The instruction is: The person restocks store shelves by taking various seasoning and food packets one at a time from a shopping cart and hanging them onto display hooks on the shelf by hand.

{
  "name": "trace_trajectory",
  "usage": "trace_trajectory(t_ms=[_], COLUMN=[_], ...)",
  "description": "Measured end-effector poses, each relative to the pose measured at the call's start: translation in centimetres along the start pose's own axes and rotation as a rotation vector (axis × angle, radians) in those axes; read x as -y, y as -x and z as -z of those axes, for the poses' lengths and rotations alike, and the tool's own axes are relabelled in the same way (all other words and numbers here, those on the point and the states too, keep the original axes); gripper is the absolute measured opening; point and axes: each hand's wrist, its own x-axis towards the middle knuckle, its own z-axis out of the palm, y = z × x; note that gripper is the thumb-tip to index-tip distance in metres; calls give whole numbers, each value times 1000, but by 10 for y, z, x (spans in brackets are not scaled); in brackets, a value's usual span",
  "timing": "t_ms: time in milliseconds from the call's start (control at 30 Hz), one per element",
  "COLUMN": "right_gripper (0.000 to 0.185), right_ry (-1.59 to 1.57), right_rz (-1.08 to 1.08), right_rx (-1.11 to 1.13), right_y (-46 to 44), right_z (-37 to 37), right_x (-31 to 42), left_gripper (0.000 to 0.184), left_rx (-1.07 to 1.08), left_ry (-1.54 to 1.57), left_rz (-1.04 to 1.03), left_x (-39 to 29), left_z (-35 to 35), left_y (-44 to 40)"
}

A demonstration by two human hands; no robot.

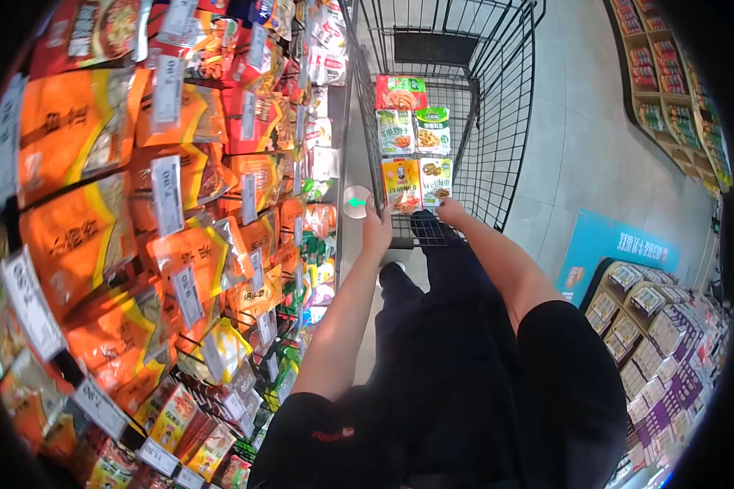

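Observation:
A black wire shopping cart stands in front of me, with several food packets lying in it. My left hand is at the cart's near left side, beside an orange-yellow packet; its fingers are partly hidden. My right hand has its fingers closed at the lower edge of a white-green packet. Above these lie a green-white packet, another green packet and a red-green packet at the far end of the row.
Shelves of hanging orange bags with price tags fill the left side. A round floor sticker with a green arrow lies left of the cart. At the right are a blue floor mat, a display of boxes and a curved shelf.

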Motion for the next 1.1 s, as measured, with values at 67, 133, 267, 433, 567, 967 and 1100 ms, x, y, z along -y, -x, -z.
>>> trace_trajectory(t_ms=[67, 133, 267, 433, 567, 967, 1100], right_gripper=[32, 43, 61, 50, 42, 22, 31], right_ry=[-37, -53, -314, -570, -615, -273, -340], right_rz=[14, 34, -212, -273, -295, -93, 40], right_rx=[7, 30, 147, 382, 338, -30, -160], right_y=[2, -16, -43, -80, -90, -29, -15], right_z=[12, 4, -4, -15, -16, -22, -27], right_x=[21, 27, 51, 55, 57, 73, 73], left_gripper=[52, 36, 34, 32, 34, 37, 51], left_rx=[81, 172, 160, 214, 225, 241, 183], left_ry=[43, 186, 325, 324, 302, 330, 142], left_rz=[12, 0, -4, 5, 22, 15, 26], left_x=[14, 27, 24, 33, 34, 33, 7], left_z=[-2, -6, -9, -9, -9, -6, 8], left_y=[-8, -9, -9, -14, -13, -8, -3])
